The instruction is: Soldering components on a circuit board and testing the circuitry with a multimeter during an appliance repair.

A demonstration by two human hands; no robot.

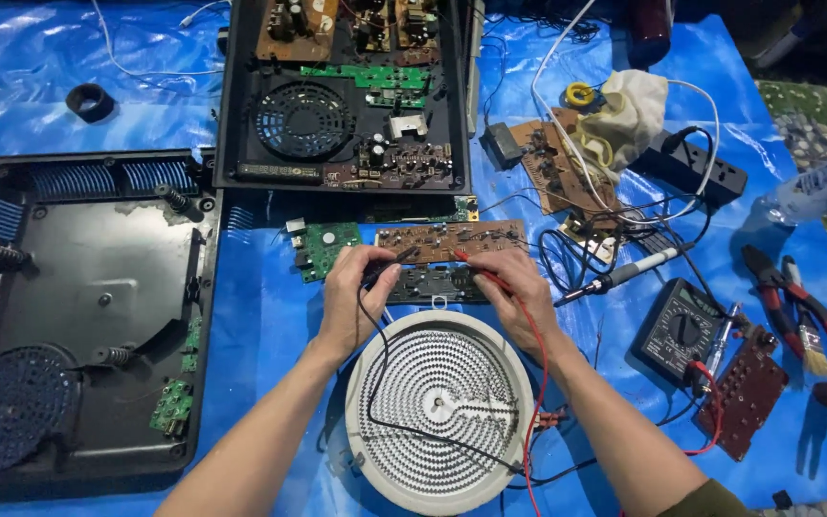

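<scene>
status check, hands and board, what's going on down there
Left hand presses black probe on brown circuit board. Right hand holds red probe to same board. Round heating coil lies under wrists, leads draped across it.

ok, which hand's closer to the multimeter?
Right. The right hand holds the red probe at the brown circuit board, just left of the multimeter. The left hand sits farther left, beyond the right hand.
</scene>
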